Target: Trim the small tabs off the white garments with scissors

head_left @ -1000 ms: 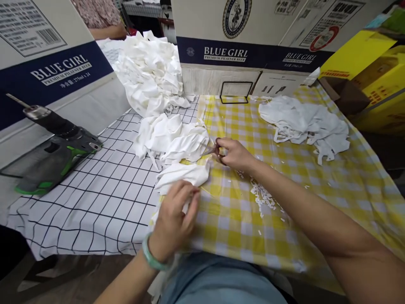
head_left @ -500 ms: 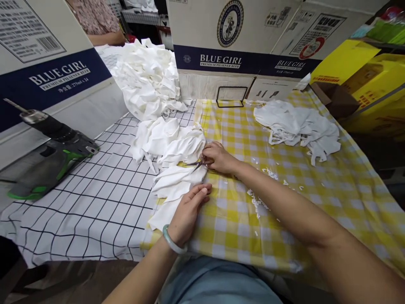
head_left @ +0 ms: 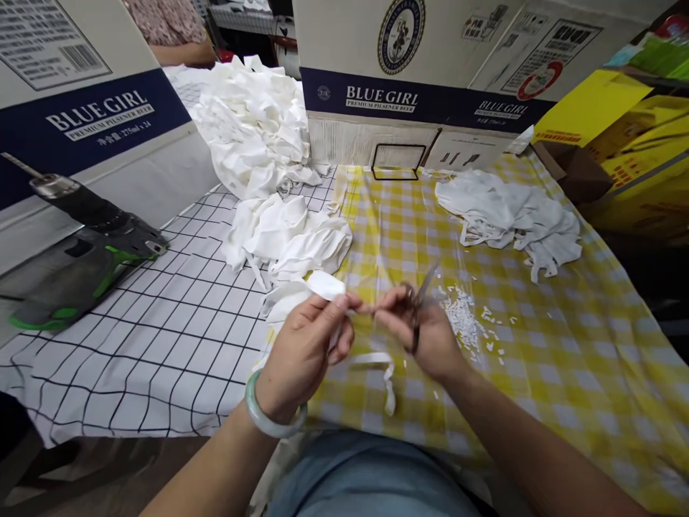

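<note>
My left hand (head_left: 309, 330), a pale green bangle on its wrist, pinches a piece of white fabric (head_left: 326, 285) between thumb and fingers. Close beside it, my right hand (head_left: 423, 327) has scissors (head_left: 417, 305) in its grip, the blurred blades pointing up and away. The fingertips of both hands nearly meet; what lies between them is too small to make out. A narrow white fabric strip (head_left: 388, 388) hangs below the hands. Just beyond my left hand is a heap of white fabric pieces (head_left: 296, 237).
A taller white fabric pile (head_left: 255, 129) stands at the back, another heap (head_left: 511, 212) at right. Small white clippings (head_left: 463, 319) lie right of my hands. A drill (head_left: 97, 244) rests at left. Printed cartons (head_left: 377, 133) and a black wire stand (head_left: 398, 161) are behind. A person's arm (head_left: 186, 54) shows beyond.
My left hand has picked up a white fabric piece and raised it. My right hand has moved right and turned, the scissors now pointing away. The narrow strip has come into view.
</note>
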The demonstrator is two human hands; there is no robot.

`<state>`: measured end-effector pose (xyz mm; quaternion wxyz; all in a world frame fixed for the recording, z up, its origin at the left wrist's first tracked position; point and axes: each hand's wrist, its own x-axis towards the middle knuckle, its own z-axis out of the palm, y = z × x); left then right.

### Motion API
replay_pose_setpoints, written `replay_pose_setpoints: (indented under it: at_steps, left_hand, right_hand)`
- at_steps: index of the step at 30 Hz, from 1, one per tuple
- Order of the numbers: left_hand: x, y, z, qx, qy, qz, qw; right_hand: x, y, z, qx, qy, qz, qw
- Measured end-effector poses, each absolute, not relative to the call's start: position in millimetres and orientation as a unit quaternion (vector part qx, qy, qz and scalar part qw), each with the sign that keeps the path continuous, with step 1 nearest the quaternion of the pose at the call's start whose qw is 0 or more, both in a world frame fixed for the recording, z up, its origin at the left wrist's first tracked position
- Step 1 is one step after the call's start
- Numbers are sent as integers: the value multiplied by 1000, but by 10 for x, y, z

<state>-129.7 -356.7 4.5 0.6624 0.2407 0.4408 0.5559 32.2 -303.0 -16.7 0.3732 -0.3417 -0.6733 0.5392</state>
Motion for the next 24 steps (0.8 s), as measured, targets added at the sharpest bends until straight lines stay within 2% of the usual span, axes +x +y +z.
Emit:
replay_pose_setpoints:
  at_steps: [2,6,8,10,14,16,19,24]
  left_hand:
    - [-1287,-3651,82,305,424,467,714]
    - [-1317,-3828,97,353,408,328,776]
    - [-1378,-3916,42,341,411,304,789]
    - [-1440,-3995,-44,286,425,334,791]
    - [-1479,-4067,-180,129,431,457,767]
    - [-1461,-4055,-193,107,427,492,751]
    - [-1440,-4030,-179,140,436,517,723]
    - [-1507,-4047,-208,236,499,485,678]
  right_hand:
    - [285,-2798,-189,-279,-703,557,344]
    - [104,-2459,-185,-67,-790,603,93]
    - [2,-2394,-193,-49,-795,604,30]
    - [-70,-2362,-207,-86,-791,602,71]
    - [-93,-2368,-228,-199,-747,559,299]
    - [-60,-2429,-253,-239,-721,537,368]
    - [12,-2572,-342,-318,-677,515,420]
    - [103,-2728,-535,-411,-613,532,415]
